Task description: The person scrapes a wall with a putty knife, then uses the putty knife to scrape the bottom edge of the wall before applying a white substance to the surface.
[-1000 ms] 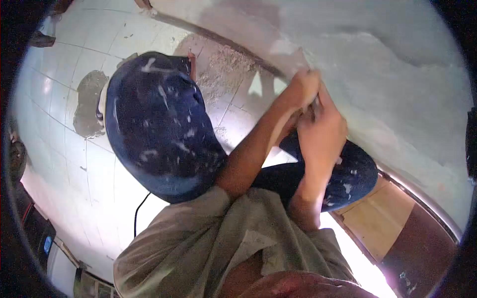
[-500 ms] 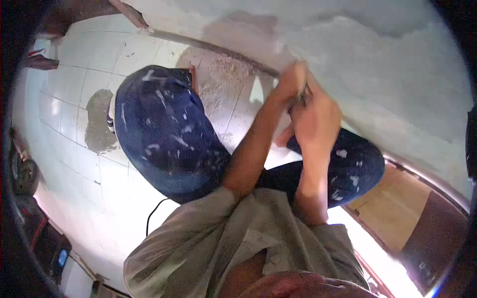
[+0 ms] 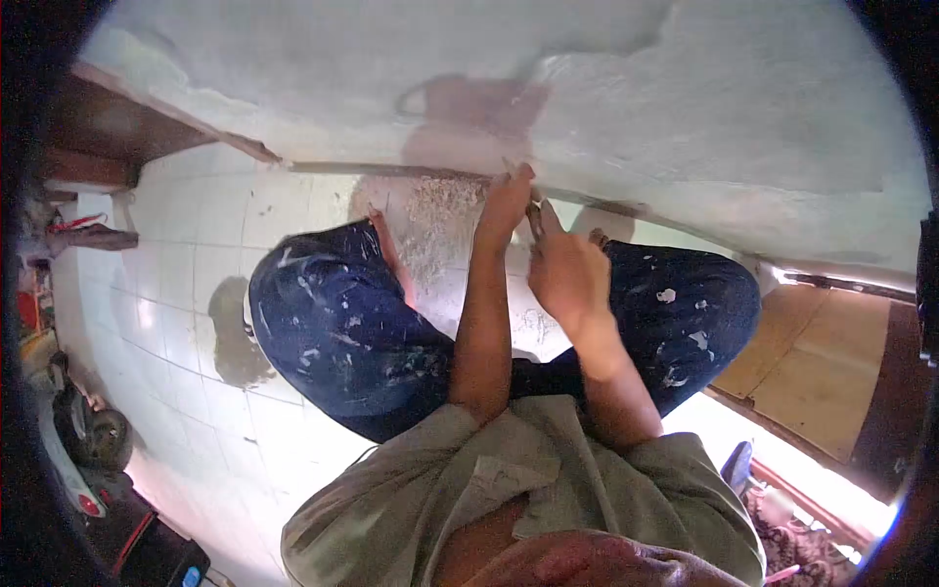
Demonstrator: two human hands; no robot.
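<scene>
My left hand (image 3: pixel 506 203) is closed at the foot of the grey wall (image 3: pixel 743 127), with a small pointed tip just past its fingers. Whatever it grips is mostly hidden. Close beside it on the right, my right hand (image 3: pixel 570 276) is wrapped round a dark, narrow metal tool (image 3: pixel 535 217) whose kind I cannot make out. The tool's upper end lies near the left hand. Pale crumbled debris (image 3: pixel 435 220) covers the floor along the wall, left of my hands.
My bent knees in paint-spotted blue trousers (image 3: pixel 337 318) flank both hands. White tiles (image 3: pixel 171 264) with a wet-looking patch (image 3: pixel 240 338) lie left. A wheeled object (image 3: pixel 106 437) stands far left. Brown boards (image 3: pixel 807 357) are at the right. A brown wooden edge (image 3: pixel 196 122) meets the wall.
The view has shifted, showing more wall and floor. My hands, overlapping and blurred before, now sit slightly apart, the right one lower than the left.
</scene>
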